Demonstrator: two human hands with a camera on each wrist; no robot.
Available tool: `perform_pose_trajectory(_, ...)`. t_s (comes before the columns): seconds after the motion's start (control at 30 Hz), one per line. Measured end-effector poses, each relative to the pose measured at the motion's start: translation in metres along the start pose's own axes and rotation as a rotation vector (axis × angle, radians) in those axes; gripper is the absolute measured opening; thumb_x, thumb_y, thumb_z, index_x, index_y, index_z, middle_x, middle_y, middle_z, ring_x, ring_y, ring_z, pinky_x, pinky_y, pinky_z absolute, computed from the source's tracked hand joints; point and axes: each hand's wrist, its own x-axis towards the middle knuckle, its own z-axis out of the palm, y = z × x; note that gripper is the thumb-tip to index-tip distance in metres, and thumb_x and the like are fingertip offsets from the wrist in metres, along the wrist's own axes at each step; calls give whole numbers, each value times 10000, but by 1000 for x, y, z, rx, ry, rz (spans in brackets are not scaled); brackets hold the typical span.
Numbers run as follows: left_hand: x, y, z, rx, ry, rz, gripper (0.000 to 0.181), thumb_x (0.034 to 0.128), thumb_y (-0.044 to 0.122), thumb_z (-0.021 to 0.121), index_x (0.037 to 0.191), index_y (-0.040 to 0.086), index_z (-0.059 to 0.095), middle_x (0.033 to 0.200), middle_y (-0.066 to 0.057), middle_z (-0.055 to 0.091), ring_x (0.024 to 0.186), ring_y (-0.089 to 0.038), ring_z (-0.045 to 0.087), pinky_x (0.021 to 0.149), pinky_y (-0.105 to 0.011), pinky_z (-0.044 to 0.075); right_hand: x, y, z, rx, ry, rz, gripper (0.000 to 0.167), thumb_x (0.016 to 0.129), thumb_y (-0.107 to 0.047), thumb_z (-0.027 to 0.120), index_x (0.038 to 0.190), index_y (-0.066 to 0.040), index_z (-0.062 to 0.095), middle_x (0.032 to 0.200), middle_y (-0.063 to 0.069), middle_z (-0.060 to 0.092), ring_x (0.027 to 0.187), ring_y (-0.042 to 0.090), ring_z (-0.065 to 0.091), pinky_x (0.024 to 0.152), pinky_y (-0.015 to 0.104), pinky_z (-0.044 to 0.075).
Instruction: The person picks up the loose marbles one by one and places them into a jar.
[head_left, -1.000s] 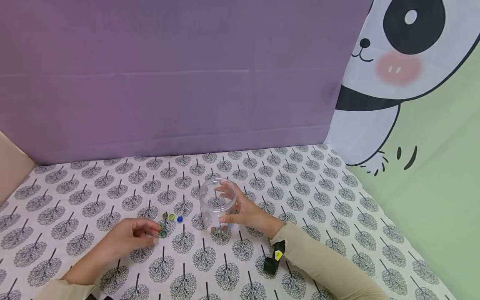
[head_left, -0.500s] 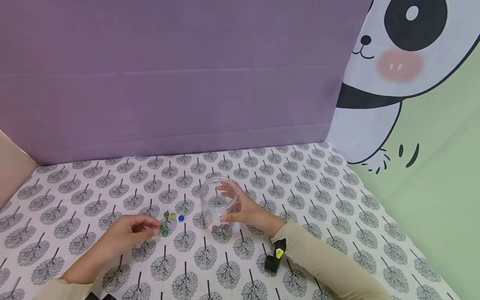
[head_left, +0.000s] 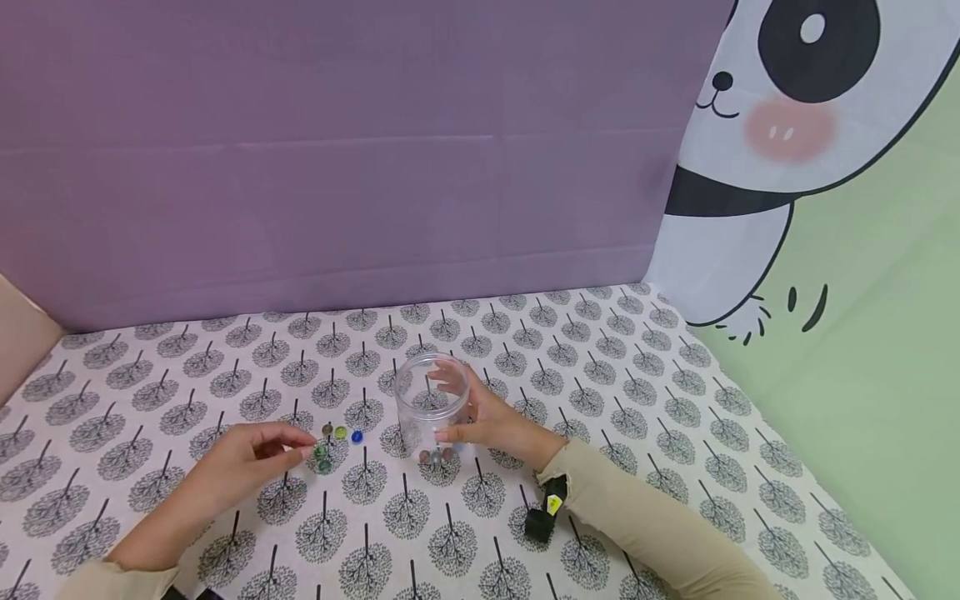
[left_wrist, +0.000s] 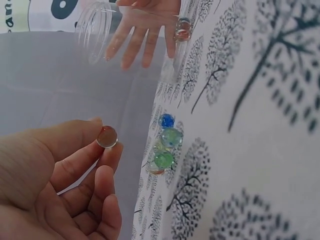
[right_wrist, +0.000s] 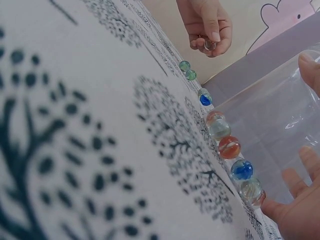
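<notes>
In the left wrist view, my left hand point(left_wrist: 55, 175) pinches a clear, reddish marble point(left_wrist: 107, 137) between thumb and fingertips. That hand point(head_left: 251, 458) is just left of a loose cluster on the cloth: two green marbles point(head_left: 320, 452), a brown one point(head_left: 327, 429), a yellow-green one point(head_left: 341, 432) and a blue one point(head_left: 357, 436). To their right stands a clear, lidless jar point(head_left: 427, 408), upright. My right hand point(head_left: 495, 425) holds it from the right, thumb in front and spread fingers behind. Several marbles point(right_wrist: 230, 147) lie on the jar's bottom.
A white tablecloth with tree prints point(head_left: 450, 533) covers the table. Behind it rises a purple backdrop point(head_left: 337, 208). A pale green wall with a panda drawing point(head_left: 810, 125) borders the right side. A black wrist device point(head_left: 540, 523) sits on the right forearm.
My left hand has shifted slightly up and away from the loose marbles, so the green ones show more fully. The jar and right hand have stayed in place.
</notes>
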Motion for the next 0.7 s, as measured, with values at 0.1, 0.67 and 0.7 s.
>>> perform_pose_trajectory(0.1,0,3,-1,22,7,10,183,886,133,628,1030,28,671,760,-8,615,608,-89,502,515,-202,440,0,0,0,9,-1,1,905,771,-164,760,1459,-343,200,1508,-24,290,1383,217,279,1059,378,341)
perform_pose_trajectory(0.67,9,30,-3,45,127,39,189,868,142,671,1035,54,681,873,-28,661,683,-91,561,556,-226,458,0,-1,1,56,1,30,907,778,-106,751,1463,-328,200,1512,-42,281,1395,219,255,1100,443,268)
perform_pose_trajectory(0.7,10,32,-3,43,133,41,190,867,139,672,1036,54,681,888,-29,665,691,-87,565,566,-226,464,-1,-1,1,54,1,29,906,778,-105,750,1463,-328,200,1512,-41,281,1394,216,256,1100,439,270)
